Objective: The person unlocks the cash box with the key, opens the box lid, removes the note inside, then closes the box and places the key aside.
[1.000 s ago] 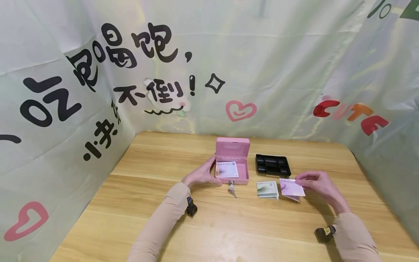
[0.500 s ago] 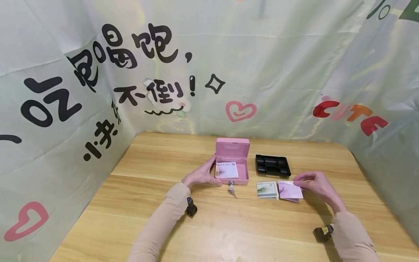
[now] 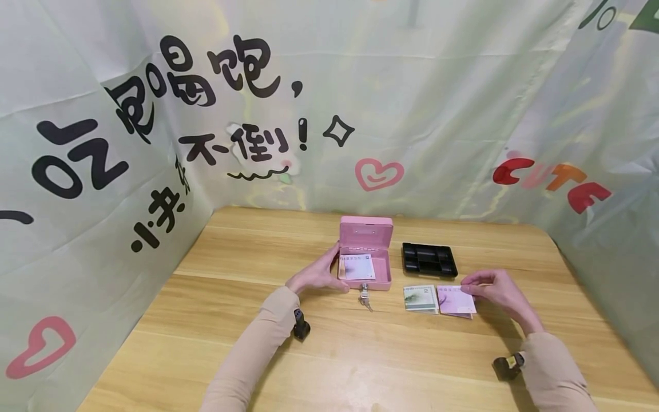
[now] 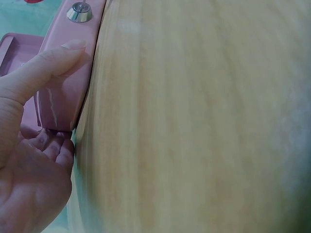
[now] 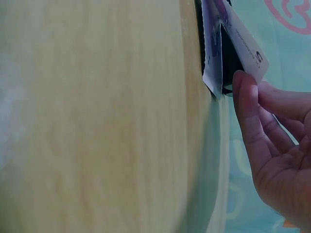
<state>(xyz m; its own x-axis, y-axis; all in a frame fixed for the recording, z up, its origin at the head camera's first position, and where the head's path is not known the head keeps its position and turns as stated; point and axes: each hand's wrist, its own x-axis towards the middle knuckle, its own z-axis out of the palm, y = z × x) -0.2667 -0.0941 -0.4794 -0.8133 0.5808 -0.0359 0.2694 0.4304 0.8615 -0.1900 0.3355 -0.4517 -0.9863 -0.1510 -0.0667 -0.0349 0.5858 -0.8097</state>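
Note:
On the wooden table a pink cash box (image 3: 381,285) stands with its lid up. Inside, on the left, lies a pale purple banknote (image 3: 357,267). My left hand (image 3: 319,276) holds the box by its front left corner; the thumb is against the front wall and the fingers are at the left side. Keys (image 3: 366,303) hang from the lock (image 4: 79,13). My right hand (image 3: 498,290) pinches the corner of a folded purple banknote (image 3: 455,300) between thumb and fingertips. In the right wrist view its fold gapes. Just left of it lies a folded green banknote (image 3: 419,298).
A black coin tray (image 3: 429,257) with compartments sits right of the box, behind the folded notes. Printed fabric (image 3: 437,114) walls in the table (image 3: 381,366) at the back and both sides. A small black camera is on each wrist.
My right hand has moved slightly left with the purple banknote, bringing it close beside the green one. The note lies flatter. My left hand and the box have stayed put.

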